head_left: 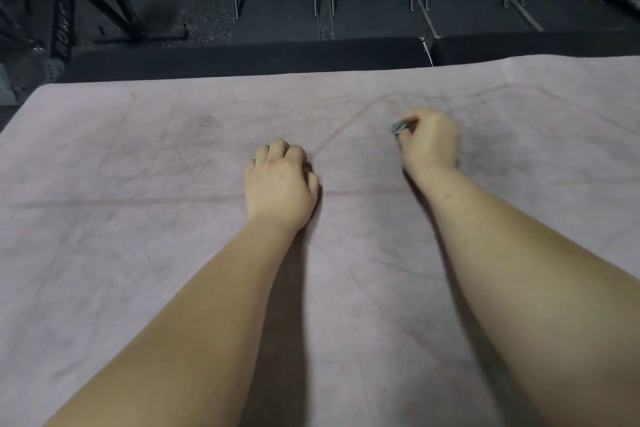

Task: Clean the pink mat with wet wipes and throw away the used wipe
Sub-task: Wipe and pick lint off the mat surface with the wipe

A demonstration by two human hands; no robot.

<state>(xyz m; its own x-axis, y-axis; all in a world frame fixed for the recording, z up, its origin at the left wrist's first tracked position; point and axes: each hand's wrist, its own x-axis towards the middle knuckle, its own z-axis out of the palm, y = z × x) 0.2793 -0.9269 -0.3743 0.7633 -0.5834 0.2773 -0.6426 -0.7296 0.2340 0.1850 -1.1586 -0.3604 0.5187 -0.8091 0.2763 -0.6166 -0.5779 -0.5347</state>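
Evidently mid-wipe, the right hand [429,146] clutches a small crumpled grey wet wipe [400,126] and presses it to the wide, creased pink fabric mat [138,253]. The left hand [280,180] rests nearby as a fist, seemingly empty. Dull smudges mark the mat, so cleaning looks unfinished. The wipe is not yet discarded.

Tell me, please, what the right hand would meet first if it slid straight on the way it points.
Probably nothing: the right hand, gripping a wipe, has only bare pink mat ahead up to its far edge.
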